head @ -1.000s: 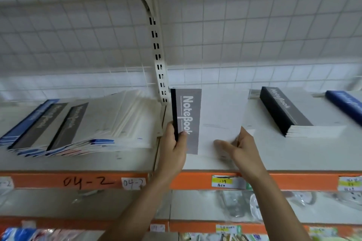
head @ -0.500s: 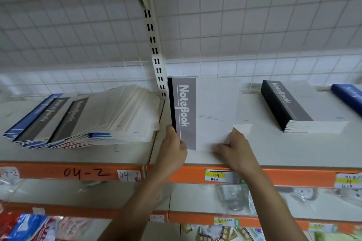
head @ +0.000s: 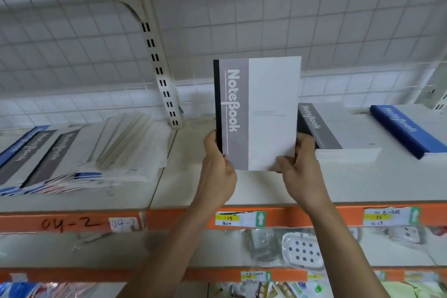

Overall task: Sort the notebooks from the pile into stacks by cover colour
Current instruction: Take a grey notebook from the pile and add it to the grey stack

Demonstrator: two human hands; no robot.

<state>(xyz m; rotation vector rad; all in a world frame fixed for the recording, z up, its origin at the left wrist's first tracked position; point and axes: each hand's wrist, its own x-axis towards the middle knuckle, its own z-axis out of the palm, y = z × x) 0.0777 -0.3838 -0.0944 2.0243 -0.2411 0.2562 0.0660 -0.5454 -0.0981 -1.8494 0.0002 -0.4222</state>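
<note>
A grey notebook [head: 258, 113] with a black spine is held upright above the middle of the shelf. My left hand [head: 217, 167] grips its lower left corner at the spine. My right hand [head: 300, 169] grips its lower right corner. To the left lies the mixed pile [head: 79, 152] of fanned-out notebooks, with blue and grey covers showing. Right of the held notebook sits a neat grey stack [head: 338, 135], partly hidden behind my right hand. Further right, a blue stack [head: 408, 128] runs to the frame edge.
The white shelf [head: 254, 189] has an orange front rail [head: 169, 218] with price labels. A slotted upright post [head: 159, 63] and wire grid backing stand behind. Lower shelves hold packaged goods [head: 300, 251].
Both hands have lifted the grey notebook off the shelf and tilted it upright, up and slightly right. My right hand has shifted to the notebook's lower right corner.
</note>
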